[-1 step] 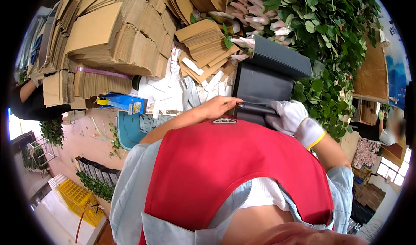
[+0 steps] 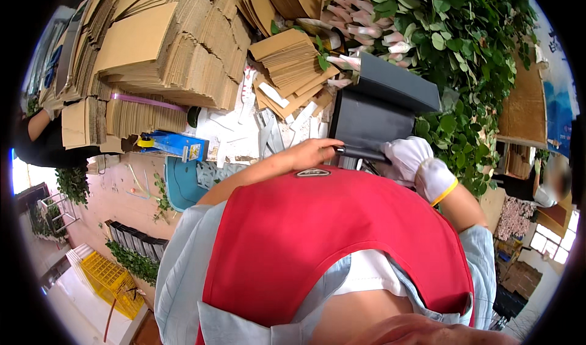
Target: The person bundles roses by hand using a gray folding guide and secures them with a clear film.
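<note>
My bare left hand [image 2: 314, 154] is closed, its fingertips at the left end of a long dark bar-like piece [image 2: 364, 153]. My right hand [image 2: 408, 161], in a white glove with a yellow cuff edge, closes round the piece's right end. The piece lies level in front of my red apron [image 2: 329, 235]. Whether it is separate from the black panel behind it I cannot tell. That flat black panel [image 2: 372, 116] lies just beyond my hands, with a thick dark stack [image 2: 398, 82] along its far edge. My right fingertips are mostly hidden.
Cardboard stacks [image 2: 137, 37] rise at the far left, with loose cardboard pieces [image 2: 290, 58] nearer the middle. A blue tape dispenser [image 2: 177, 145] and blue tub [image 2: 183, 186] are left. Leafy green stems [image 2: 455, 46] with pale wrapped ends fill the right. Another person's arm [image 2: 39, 125] shows far left.
The dark bar-like piece and both hands have come slightly nearer my apron. A little pale grey now shows below the piece.
</note>
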Demonstrator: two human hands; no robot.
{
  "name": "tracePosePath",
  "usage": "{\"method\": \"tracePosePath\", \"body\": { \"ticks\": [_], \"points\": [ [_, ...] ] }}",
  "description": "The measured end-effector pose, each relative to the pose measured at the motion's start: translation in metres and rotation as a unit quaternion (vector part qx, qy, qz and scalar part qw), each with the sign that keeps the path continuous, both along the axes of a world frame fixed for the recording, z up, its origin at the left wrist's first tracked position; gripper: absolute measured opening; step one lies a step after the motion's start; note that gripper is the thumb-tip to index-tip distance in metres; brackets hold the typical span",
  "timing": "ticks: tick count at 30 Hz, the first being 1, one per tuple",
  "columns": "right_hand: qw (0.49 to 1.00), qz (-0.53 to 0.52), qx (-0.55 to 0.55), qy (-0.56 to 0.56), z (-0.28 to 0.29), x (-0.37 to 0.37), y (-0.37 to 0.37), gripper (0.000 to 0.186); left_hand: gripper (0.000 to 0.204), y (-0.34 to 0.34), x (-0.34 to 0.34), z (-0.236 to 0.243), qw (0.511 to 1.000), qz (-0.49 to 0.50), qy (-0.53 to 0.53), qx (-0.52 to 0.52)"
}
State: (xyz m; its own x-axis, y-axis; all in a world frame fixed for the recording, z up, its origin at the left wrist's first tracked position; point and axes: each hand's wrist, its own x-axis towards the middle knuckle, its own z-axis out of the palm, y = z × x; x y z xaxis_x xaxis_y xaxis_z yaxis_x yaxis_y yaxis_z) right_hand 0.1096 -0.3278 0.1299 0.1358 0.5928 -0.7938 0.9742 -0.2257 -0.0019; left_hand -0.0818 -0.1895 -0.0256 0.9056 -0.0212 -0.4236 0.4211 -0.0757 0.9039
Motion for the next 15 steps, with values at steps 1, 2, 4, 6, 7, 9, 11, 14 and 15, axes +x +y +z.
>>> {"method": "tracePosePath", "body": {
  "ticks": [1, 2, 4, 6, 7, 9, 11, 14, 15],
  "points": [
    [0.989, 0.051, 0.121, 0.073, 0.004, 0.003, 0.007, 0.044, 0.034, -0.010, -0.003, -0.009, 0.995, 0.056, -0.079, -0.007],
    [0.844, 0.133, 0.459, 0.243, 0.000, -0.004, 0.041, 0.034, 0.035, -0.012, -0.004, -0.006, 0.998, 0.054, -0.005, 0.017],
    [0.785, 0.110, 0.568, 0.220, -0.003, -0.020, 0.118, 0.030, 0.038, -0.017, -0.005, -0.011, 0.994, 0.096, -0.030, 0.050],
    [0.827, 0.099, 0.554, -0.005, -0.029, -0.022, 0.200, 0.027, 0.037, -0.020, -0.005, -0.002, 0.994, 0.091, -0.045, 0.046],
    [0.847, 0.045, 0.529, -0.042, -0.053, -0.022, 0.226, 0.034, 0.036, -0.020, -0.003, 0.006, 0.996, 0.084, -0.033, 0.018],
    [0.876, 0.145, 0.420, -0.186, -0.110, -0.023, 0.252, 0.033, 0.039, -0.023, -0.007, -0.029, 0.983, 0.089, -0.150, 0.065],
    [0.908, 0.116, 0.383, -0.123, -0.101, -0.045, 0.245, 0.013, 0.046, -0.019, -0.009, 0.001, 0.993, 0.118, 0.013, -0.028],
    [0.826, 0.219, 0.504, -0.124, -0.142, -0.059, 0.251, 0.013, 0.052, -0.025, -0.025, -0.057, 0.986, 0.163, -0.019, -0.017],
    [0.864, 0.242, 0.428, -0.112, -0.128, -0.054, 0.250, 0.014, 0.059, -0.021, -0.019, -0.041, 0.991, 0.137, -0.006, 0.009]
  ]
}}
